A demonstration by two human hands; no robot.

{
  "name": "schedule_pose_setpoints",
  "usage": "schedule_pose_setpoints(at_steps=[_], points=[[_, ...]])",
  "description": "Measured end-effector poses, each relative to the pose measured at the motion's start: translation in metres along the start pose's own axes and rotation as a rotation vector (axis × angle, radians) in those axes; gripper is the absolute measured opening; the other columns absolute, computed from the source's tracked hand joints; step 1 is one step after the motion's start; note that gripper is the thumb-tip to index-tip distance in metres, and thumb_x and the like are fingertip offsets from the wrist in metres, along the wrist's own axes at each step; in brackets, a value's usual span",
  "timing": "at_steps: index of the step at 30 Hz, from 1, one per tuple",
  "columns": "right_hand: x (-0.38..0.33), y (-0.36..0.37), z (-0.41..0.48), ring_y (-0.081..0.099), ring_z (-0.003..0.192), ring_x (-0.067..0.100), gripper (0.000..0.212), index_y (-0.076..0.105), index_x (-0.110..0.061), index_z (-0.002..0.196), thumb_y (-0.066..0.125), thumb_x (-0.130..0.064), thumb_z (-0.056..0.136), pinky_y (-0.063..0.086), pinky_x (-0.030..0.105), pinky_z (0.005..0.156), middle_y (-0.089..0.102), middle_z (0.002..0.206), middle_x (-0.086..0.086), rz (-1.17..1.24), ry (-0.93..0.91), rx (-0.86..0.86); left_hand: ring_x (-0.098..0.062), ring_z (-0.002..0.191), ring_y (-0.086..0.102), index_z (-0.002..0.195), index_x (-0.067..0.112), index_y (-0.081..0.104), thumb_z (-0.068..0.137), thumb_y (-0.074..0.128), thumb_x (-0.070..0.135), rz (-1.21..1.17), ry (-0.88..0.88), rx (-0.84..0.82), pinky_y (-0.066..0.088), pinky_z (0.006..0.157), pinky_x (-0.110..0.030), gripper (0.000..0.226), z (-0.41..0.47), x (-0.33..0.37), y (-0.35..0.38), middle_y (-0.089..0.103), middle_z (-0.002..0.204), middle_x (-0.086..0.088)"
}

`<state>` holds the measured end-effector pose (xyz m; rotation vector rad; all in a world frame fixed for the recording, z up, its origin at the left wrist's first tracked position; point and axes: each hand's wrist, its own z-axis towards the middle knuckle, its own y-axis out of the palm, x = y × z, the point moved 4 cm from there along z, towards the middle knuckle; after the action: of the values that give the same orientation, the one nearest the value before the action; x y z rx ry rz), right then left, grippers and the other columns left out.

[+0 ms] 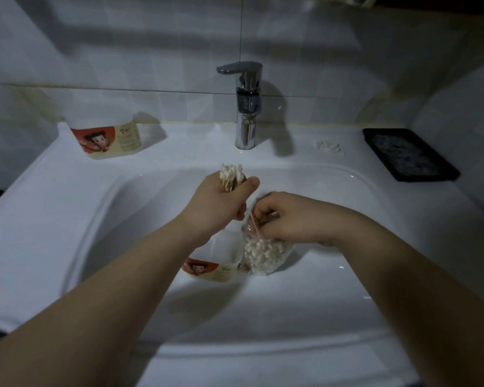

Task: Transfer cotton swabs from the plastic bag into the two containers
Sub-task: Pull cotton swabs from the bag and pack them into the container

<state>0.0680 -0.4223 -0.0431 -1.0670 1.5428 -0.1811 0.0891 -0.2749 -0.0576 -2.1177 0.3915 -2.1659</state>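
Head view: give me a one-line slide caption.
Over the sink, left hand grips a swab bundle while right hand holds the bag beside a container.

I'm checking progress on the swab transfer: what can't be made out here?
Head view:
- Opening of the basin container: hidden under the left hand, which grips cotton swabs.
- What the right hand pinches inside the plastic bag: covered by its curled fingers.
- Contents of the counter container: dim, top blends into wall.
- White bits by the faucet: too small.

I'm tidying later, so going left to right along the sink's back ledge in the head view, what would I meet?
Labelled container → faucet → small white bits → black tray
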Motion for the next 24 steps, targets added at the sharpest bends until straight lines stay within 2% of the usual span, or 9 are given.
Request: schedule_pose_setpoints(at_steps=[2, 4, 7, 11, 14, 16, 19, 22, 24], points=[[-0.001, -0.002, -0.001, 0.069, 0.097, 0.021, 0.014, 0.072, -0.028, 0.079, 0.069, -0.017, 0.087, 0.057, 0.045, 0.093, 0.071, 0.103, 0.004, 0.011, -0.026, 0.016, -0.019, 0.057, 0.062, 0.075, 0.003, 0.058, 0.099, 0.065, 0.034, -0.002, 0.008, -0.013, 0.051, 0.063, -0.035, 0.04, -0.001, 0.002, 0.001, 0.061, 0.059, -0.006], [-0.002, -0.005, -0.001, 0.067, 0.083, 0.015, 0.01, 0.071, -0.026, 0.078, 0.071, -0.025, 0.089, 0.056, 0.04, 0.079, 0.072, 0.094, 0.004, 0.036, -0.039, 0.045, -0.017, 0.058, 0.063, 0.076, -0.001, 0.06, 0.1, 0.063, 0.031, -0.004, 0.024, -0.013, 0.055, 0.064, -0.037, 0.04, -0.003, 0.003, 0.002, 0.062, 0.06, -0.004], [-0.001, -0.009, 0.0, 0.058, 0.068, 0.011, 0.012, 0.066, -0.02, 0.082, 0.067, -0.023, 0.093, 0.046, 0.027, 0.065, 0.067, 0.078, 0.0, 0.131, -0.003, 0.1, -0.013, 0.063, 0.066, 0.082, 0.0, 0.065, 0.102, 0.059, 0.026, -0.047, 0.015, -0.005, 0.059, 0.063, -0.032, 0.033, -0.003, 0.005, 0.003, 0.067, 0.064, 0.001], [0.003, -0.012, 0.005, 0.052, 0.075, 0.016, 0.008, 0.062, -0.008, 0.093, 0.059, -0.016, 0.093, 0.04, 0.035, 0.071, 0.059, 0.082, 0.001, 0.178, 0.031, 0.178, -0.011, 0.064, 0.065, 0.093, 0.0, 0.068, 0.102, 0.059, 0.03, -0.051, 0.028, -0.004, 0.051, 0.056, -0.023, 0.033, -0.003, 0.007, 0.001, 0.07, 0.07, 0.003], [0.004, -0.011, 0.006, 0.054, 0.078, 0.015, 0.008, 0.063, -0.011, 0.094, 0.056, -0.016, 0.093, 0.042, 0.035, 0.074, 0.06, 0.084, -0.001, 0.196, 0.027, 0.184, -0.011, 0.053, 0.057, 0.084, 0.002, 0.068, 0.098, 0.065, 0.035, 0.037, 0.069, 0.016, 0.044, 0.05, -0.018, 0.036, -0.006, 0.01, -0.001, 0.063, 0.061, 0.007], [0.002, -0.011, 0.005, 0.052, 0.077, 0.014, 0.01, 0.062, -0.011, 0.094, 0.054, -0.015, 0.095, 0.041, 0.034, 0.073, 0.058, 0.083, -0.001, 0.198, 0.006, 0.187, -0.008, 0.051, 0.053, 0.081, 0.007, 0.069, 0.095, 0.071, 0.027, 0.05, 0.062, -0.02, 0.04, 0.046, -0.015, 0.025, -0.007, 0.01, 0.001, 0.06, 0.058, 0.01], [0.0, -0.011, 0.003, 0.049, 0.075, 0.017, 0.017, 0.061, -0.002, 0.102, 0.053, -0.018, 0.099, 0.038, 0.035, 0.069, 0.055, 0.084, 0.005, 0.152, -0.007, 0.196, -0.009, 0.053, 0.053, 0.082, 0.01, 0.075, 0.092, 0.074, 0.022, 0.035, 0.044, -0.048, 0.044, 0.053, -0.022, 0.015, -0.008, 0.007, 0.001, 0.06, 0.058, 0.006], [0.001, -0.012, 0.002, 0.046, 0.07, 0.018, 0.027, 0.059, 0.004, 0.1, 0.054, -0.022, 0.1, 0.036, 0.035, 0.065, 0.053, 0.08, 0.006, 0.106, -0.004, 0.188, -0.013, 0.053, 0.055, 0.077, 0.008, 0.073, 0.091, 0.075, 0.023, 0.051, 0.046, 0.026, 0.044, 0.051, -0.02, 0.021, -0.006, 0.006, -0.003, 0.059, 0.056, 0.006], [0.004, -0.012, 0.003, 0.049, 0.068, 0.016, 0.026, 0.062, -0.003, 0.092, 0.056, -0.027, 0.099, 0.039, 0.036, 0.066, 0.055, 0.076, 0.002, 0.056, 0.008, 0.173, -0.012, 0.051, 0.054, 0.073, 0.013, 0.069, 0.093, 0.074, 0.026, 0.004, 0.035, 0.112, 0.041, 0.047, -0.017, 0.024, -0.005, 0.007, -0.007, 0.058, 0.052, 0.011]])
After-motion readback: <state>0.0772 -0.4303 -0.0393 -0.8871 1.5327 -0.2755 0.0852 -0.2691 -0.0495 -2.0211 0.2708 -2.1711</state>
